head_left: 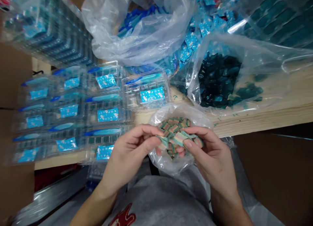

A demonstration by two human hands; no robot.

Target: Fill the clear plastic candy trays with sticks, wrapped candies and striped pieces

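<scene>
Both hands are over an open clear plastic bag of small striped candy bricks in green, pink and tan. My left hand is closed, pinching a pale green-striped candy between thumb and fingertips. Opposite it, my right hand is closed on more striped candy, which juts out past the thumb towards the left. Whether the pieces in the two hands are joined, I cannot tell. Some fingers of both hands are hidden behind the candy.
Clear plastic boxes with blue packets and blue sticks stand in rows at left, a tall stack behind them. Beyond lie a bag of blue pieces, a bag of dark teal pieces and loose blue packets. The wooden table edge is near.
</scene>
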